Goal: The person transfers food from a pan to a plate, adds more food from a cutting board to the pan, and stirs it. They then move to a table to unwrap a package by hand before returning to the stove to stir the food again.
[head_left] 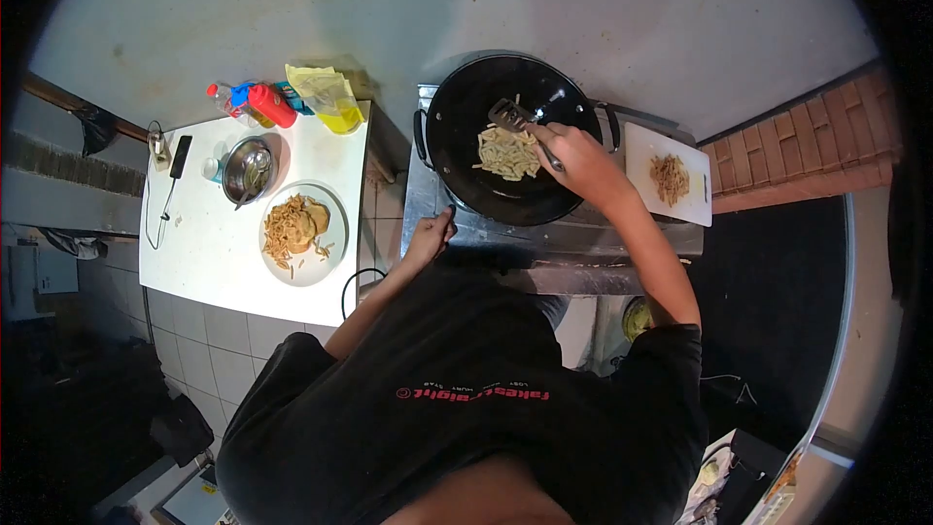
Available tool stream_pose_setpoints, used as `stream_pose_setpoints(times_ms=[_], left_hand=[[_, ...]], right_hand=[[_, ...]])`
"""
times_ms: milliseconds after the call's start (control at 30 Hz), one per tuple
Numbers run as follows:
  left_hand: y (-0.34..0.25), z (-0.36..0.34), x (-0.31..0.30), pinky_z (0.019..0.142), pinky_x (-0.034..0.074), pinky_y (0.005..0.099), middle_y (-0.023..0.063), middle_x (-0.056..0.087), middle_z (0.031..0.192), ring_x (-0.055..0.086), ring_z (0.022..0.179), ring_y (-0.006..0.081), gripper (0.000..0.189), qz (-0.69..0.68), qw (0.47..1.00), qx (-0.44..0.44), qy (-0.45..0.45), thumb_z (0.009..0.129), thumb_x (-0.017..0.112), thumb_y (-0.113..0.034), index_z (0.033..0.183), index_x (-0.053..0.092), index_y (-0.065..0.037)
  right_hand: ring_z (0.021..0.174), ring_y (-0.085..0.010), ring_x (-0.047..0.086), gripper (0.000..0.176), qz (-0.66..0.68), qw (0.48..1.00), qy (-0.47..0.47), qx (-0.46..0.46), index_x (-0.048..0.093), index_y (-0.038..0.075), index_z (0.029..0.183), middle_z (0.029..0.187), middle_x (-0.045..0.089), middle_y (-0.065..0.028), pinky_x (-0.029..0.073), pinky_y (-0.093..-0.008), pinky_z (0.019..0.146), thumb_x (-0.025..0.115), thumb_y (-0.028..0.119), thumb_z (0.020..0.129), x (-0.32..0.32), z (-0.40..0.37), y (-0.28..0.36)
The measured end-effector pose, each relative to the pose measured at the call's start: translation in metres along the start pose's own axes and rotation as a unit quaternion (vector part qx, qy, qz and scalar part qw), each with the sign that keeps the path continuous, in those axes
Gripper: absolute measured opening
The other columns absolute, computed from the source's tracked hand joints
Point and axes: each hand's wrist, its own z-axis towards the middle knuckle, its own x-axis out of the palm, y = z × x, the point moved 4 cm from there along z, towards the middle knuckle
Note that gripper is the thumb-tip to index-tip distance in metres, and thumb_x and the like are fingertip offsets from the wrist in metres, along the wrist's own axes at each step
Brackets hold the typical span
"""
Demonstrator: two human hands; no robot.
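My right hand (583, 163) is wrapped round the handle of a slotted spatula (511, 117), whose head is over the inside of a large black wok (465, 97). Pale, short strips of food (507, 154) lie in a heap in the wok, just below the spatula's head. At the front edge of the metal stove (483, 230), my left hand (428, 238) is closed, with its fingers curled near a small dark part. Whether it grips that part is hidden.
A white board (695, 199) with browned strips is right of the wok. On the white table (204, 272) at left are a plate (335, 251) of fried food, a metal bowl (229, 180), a red bottle (274, 107) and a yellow pouch (335, 107). A wall stands behind.
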Motion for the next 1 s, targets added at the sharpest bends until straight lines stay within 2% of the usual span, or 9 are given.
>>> stream_pose_setpoints(times_ms=[167,233,333,467,667,767,1000], left_hand=[[-0.001,0.0,0.0,0.04,0.025,0.027,-0.0019,0.037,0.045,0.036,0.037,0.0097,0.063,0.007,1.0,0.0,0.005,0.103,0.044,-0.05,0.053,0.042,-0.012],[-0.005,-0.003,0.001,0.04,0.025,0.0271,-0.002,0.037,0.045,0.036,0.037,0.0095,0.063,0.017,1.0,0.002,-0.007,0.103,0.045,-0.051,0.053,0.042,-0.012],[-0.008,-0.005,0.001,0.04,0.024,0.0274,-0.002,0.037,0.045,0.036,0.037,0.0095,0.064,0.008,1.0,0.004,-0.006,0.103,0.045,-0.051,0.053,0.043,-0.011],[-0.004,-0.002,0.0,0.04,0.024,0.0276,-0.0021,0.037,0.045,0.035,0.037,0.0095,0.064,0.018,1.0,-0.013,-0.002,0.103,0.045,-0.051,0.053,0.044,-0.011],[-0.001,0.001,-0.001,0.039,0.023,0.0276,-0.0023,0.038,0.045,0.035,0.036,0.0092,0.063,0.011,1.0,0.009,0.0,0.103,0.045,-0.051,0.054,0.044,-0.011],[-0.002,0.0,0.0,0.039,0.024,0.0273,-0.0021,0.038,0.045,0.034,0.036,0.0091,0.063,0.0,1.0,-0.002,0.004,0.103,0.045,-0.05,0.054,0.044,-0.011],[-0.007,-0.004,0.0,0.039,0.024,0.0272,-0.0021,0.037,0.045,0.035,0.036,0.0092,0.063,0.025,1.0,-0.007,-0.006,0.103,0.045,-0.05,0.054,0.045,-0.011]], right_hand=[[0.087,-0.0409,0.064,0.025,0.002,1.0,0.02,0.017,0.066,-0.004,0.112,0.093,0.067,-0.0241,0.052,-0.0459,0.079,0.06,0.012,0.093,0.006,0.004,-0.019],[0.083,-0.04,0.065,0.022,0.044,0.999,-0.023,-0.002,0.067,0.0,0.105,0.086,0.066,-0.022,0.052,-0.0477,0.075,0.062,0.016,0.091,-0.004,0.006,-0.022],[0.081,-0.0405,0.065,0.02,0.044,0.998,-0.049,-0.016,0.068,-0.001,0.1,0.084,0.066,-0.0229,0.052,-0.0482,0.073,0.063,0.016,0.091,-0.012,0.007,-0.012],[0.077,-0.0414,0.064,0.019,0.009,0.997,-0.059,-0.039,0.068,-0.002,0.097,0.081,0.065,-0.0244,0.052,-0.0482,0.072,0.063,0.015,0.091,0.011,0.006,-0.02],[0.074,-0.0426,0.063,0.021,0.079,0.995,-0.035,0.047,0.07,-0.002,0.093,0.078,0.065,-0.0246,0.051,-0.0477,0.072,0.062,0.017,0.09,-0.01,0.014,-0.023],[0.075,-0.0422,0.064,0.022,0.083,0.989,-0.073,0.099,0.07,-0.002,0.09,0.078,0.065,-0.0249,0.051,-0.0477,0.073,0.061,0.018,0.089,-0.018,0.017,-0.028],[0.077,-0.0418,0.064,0.022,0.059,0.994,-0.061,0.069,0.07,-0.002,0.088,0.078,0.065,-0.0242,0.051,-0.0472,0.073,0.061,0.019,0.09,-0.014,0.012,-0.024]])
